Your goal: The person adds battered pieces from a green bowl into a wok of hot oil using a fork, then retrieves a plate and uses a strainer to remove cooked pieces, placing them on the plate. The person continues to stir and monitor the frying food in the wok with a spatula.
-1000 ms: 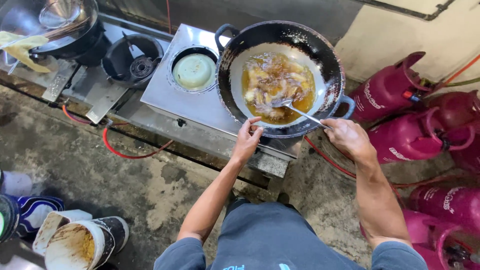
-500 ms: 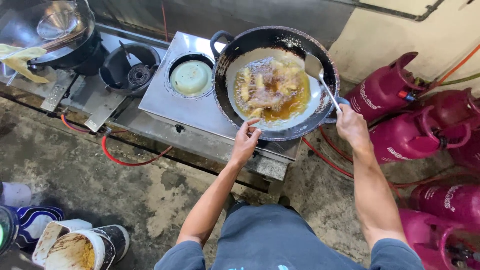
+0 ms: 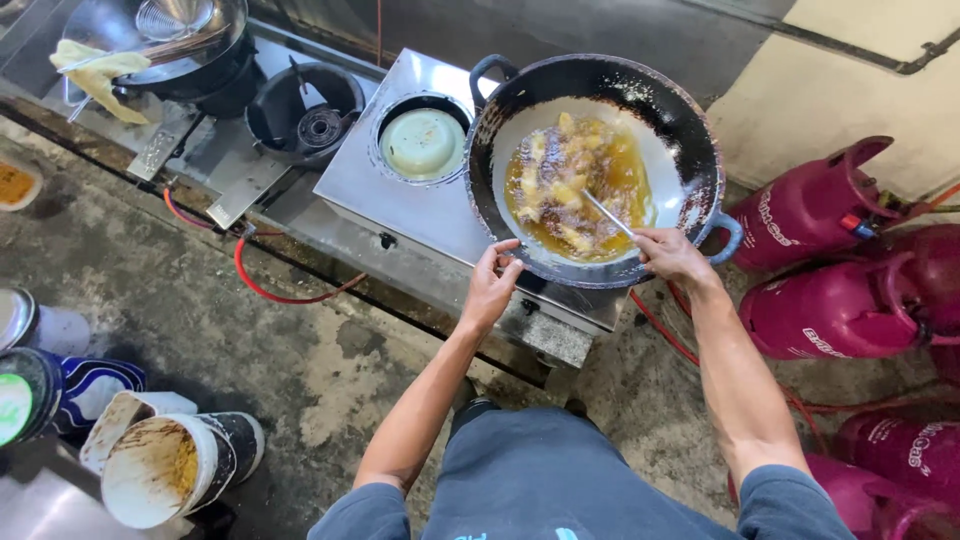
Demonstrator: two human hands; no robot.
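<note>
A large black wok (image 3: 690, 130) sits on a steel stove (image 3: 420, 215), filled with bubbling oil and several pale yellow pieces of food (image 3: 570, 185). My right hand (image 3: 668, 253) holds the handle of a metal ladle (image 3: 606, 212), whose bowl is dipped in the oil among the food. My left hand (image 3: 493, 282) grips the near rim of the wok with its fingertips.
A pale green lid (image 3: 423, 142) covers the stove's left opening. Further left stand a gas burner (image 3: 305, 110) and a second wok (image 3: 165, 45) with a yellow cloth. Pink gas cylinders (image 3: 830, 300) line the right. Dirty buckets (image 3: 160, 465) stand at lower left. Red hose (image 3: 285, 295) runs underneath.
My right hand has brought the ladle down from the wok's far right rim into the oil. My left hand stays on the near rim. The view has shifted.
</note>
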